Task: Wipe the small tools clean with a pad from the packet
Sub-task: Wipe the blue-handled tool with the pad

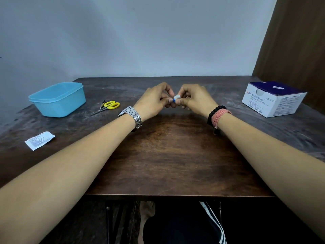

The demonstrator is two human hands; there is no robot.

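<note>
Above mid-table, left hand (152, 101) and right hand (195, 99) both pinched a small blue-and-white item (176, 98), tool or pad unclear; it looked light and slippery, best held by its edges

Dim, even light, soft shadows, sharp focus, wide-angle stretching toward the edges.

A white-and-purple box (270, 101) at right of frame reads "BD Alcohol Swabs". Print on the torn sachet (39, 140), lower left, is too small to read.
</note>
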